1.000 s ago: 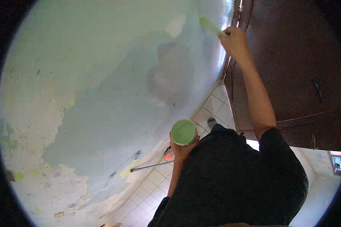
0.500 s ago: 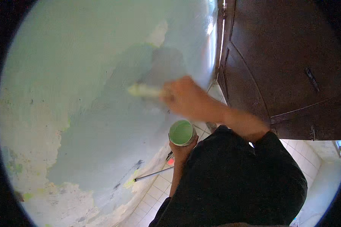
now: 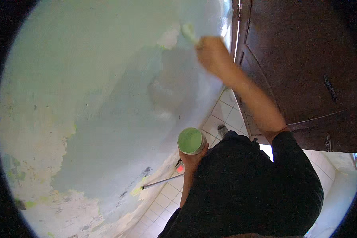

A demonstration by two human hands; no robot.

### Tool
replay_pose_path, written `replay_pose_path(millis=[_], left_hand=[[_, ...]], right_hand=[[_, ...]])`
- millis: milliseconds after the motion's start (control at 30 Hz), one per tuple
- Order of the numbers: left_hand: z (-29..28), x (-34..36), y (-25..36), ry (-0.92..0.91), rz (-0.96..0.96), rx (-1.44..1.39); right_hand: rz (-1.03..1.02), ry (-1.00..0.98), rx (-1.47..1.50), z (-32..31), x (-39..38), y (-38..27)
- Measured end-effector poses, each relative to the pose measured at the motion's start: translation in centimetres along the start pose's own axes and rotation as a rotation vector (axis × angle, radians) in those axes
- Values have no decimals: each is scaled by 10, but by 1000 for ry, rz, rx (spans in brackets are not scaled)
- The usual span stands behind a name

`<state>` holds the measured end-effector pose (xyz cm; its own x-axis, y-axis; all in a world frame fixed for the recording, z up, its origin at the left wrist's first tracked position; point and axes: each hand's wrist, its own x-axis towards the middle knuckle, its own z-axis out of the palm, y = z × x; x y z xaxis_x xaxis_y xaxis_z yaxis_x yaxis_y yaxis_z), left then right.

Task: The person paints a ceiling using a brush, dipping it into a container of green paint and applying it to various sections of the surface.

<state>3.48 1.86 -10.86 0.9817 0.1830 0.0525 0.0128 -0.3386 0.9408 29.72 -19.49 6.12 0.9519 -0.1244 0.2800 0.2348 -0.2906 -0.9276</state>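
My left hand (image 3: 192,158) is wrapped round a tub of pale green paint (image 3: 191,141), held upright close to my body. Its open top faces me, and the paint inside shows. Farther up, my right hand (image 3: 214,55) grips a paintbrush (image 3: 189,32) whose bristles are pale green and slightly blurred. The brush is at the upper part of the wall (image 3: 119,135), just right of a bare whitish patch; I cannot tell whether it touches. Light green covers the upper left of the wall, while a grey-blue area spreads across the middle.
A dark brown wooden door (image 3: 301,59) stands at the right, close to my right forearm. White tiles (image 3: 170,192) cover the floor along the wall's foot. A thin grey rod (image 3: 160,183) leans near the wall, beside a small red item (image 3: 180,169).
My right hand has moved up and slightly right along the wall with the paintbrush. My left hand and the paint tub have stayed almost in place.
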Motion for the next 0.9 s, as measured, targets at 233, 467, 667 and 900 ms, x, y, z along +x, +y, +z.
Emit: replay_pose_path(millis=[233,467,667,900], left_hand=[[7,12,5,0,-38,-97],[5,20,14,-32,11,-36],[5,20,4,-37,41,-45],[-1,16,-9,7,115,34]], right_hand=[[-288,-487,-344,27,-125,-83],[-240,-362,-356,-12,-28,-57],[-216,79,-655,-92,63,-6],[-195,-242,-464,-11,-21,-57]])
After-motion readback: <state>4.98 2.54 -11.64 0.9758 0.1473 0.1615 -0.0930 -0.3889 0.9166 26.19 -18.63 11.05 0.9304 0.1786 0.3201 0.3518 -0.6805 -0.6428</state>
